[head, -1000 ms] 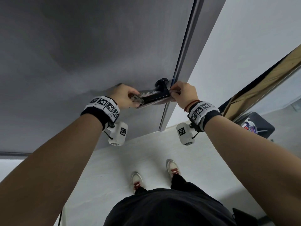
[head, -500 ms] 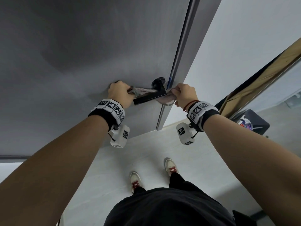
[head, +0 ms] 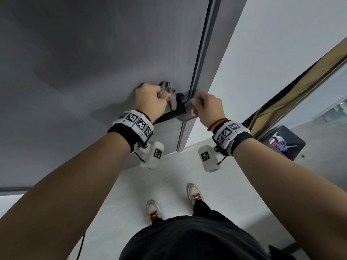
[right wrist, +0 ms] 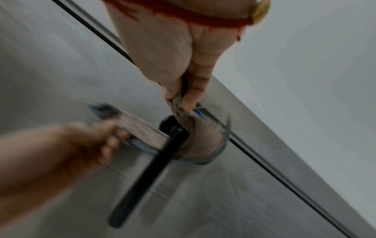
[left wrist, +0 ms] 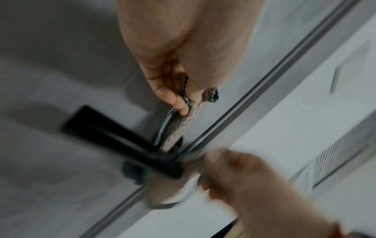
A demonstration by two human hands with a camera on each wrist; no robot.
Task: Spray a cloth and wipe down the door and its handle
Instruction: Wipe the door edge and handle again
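Note:
A grey door [head: 93,62] carries a black lever handle [head: 170,114] near its right edge. A pinkish-grey cloth [head: 171,99] with a dark patterned border is looped behind the handle's neck. My left hand [head: 150,101] grips one end of the cloth above and left of the lever; its fingers [left wrist: 179,104] pinch the cloth [left wrist: 179,128] in the left wrist view. My right hand [head: 208,107] pinches the other end at the door's edge. In the right wrist view the cloth [right wrist: 199,141] curves under the handle [right wrist: 150,173], held by my right hand [right wrist: 183,96].
The door frame [head: 202,72] and a white wall [head: 272,53] lie right of the handle. A dark stool [head: 285,143] with a spray bottle [head: 277,141] on it stands on the floor at the right. My feet [head: 154,211] stand on the pale floor below.
My left hand has moved up and right along the door, pulling its end of the cloth upward. The cloth has slid from along the lever to its neck. My right hand stayed near the door's edge.

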